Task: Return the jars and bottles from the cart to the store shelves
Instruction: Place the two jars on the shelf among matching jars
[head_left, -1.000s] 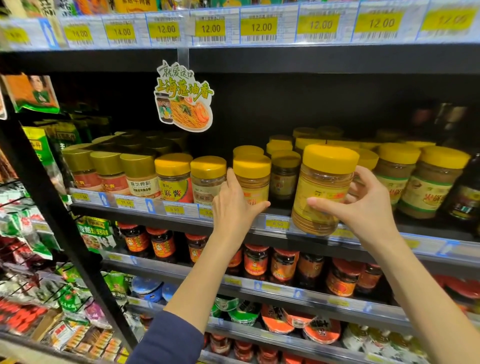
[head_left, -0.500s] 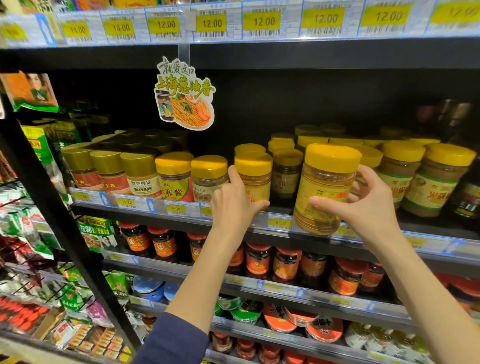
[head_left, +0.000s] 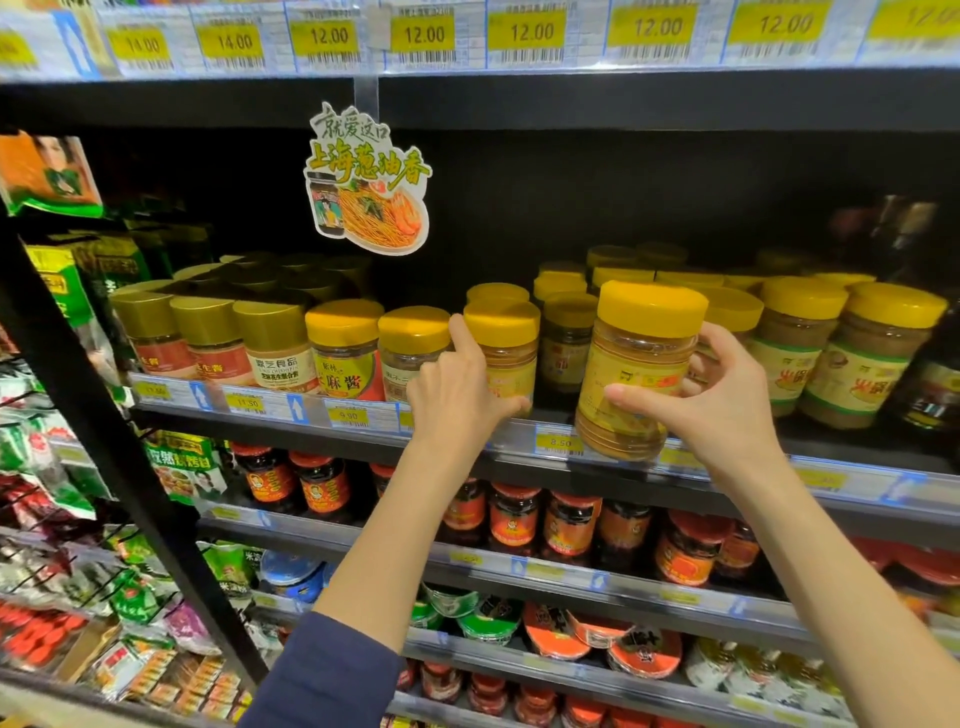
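Note:
My right hand grips a large yellow-lidded jar of tan paste, thumb across its yellow label, fingers behind. The jar hangs in front of the middle shelf's edge, its base overlapping the price strip. My left hand wraps a smaller yellow-lidded jar that stands on that shelf, index finger raised beside its lid. The cart is out of view.
Rows of yellow-lidded jars fill the shelf right of the held jar; gold-lidded jars stand at left. A dark jar sits in the gap between my hands. A noodle sign hangs above. Red-lidded jars line the shelf below.
My left hand's index finger has lifted up beside the small jar's lid. The large jar in my right hand has barely shifted.

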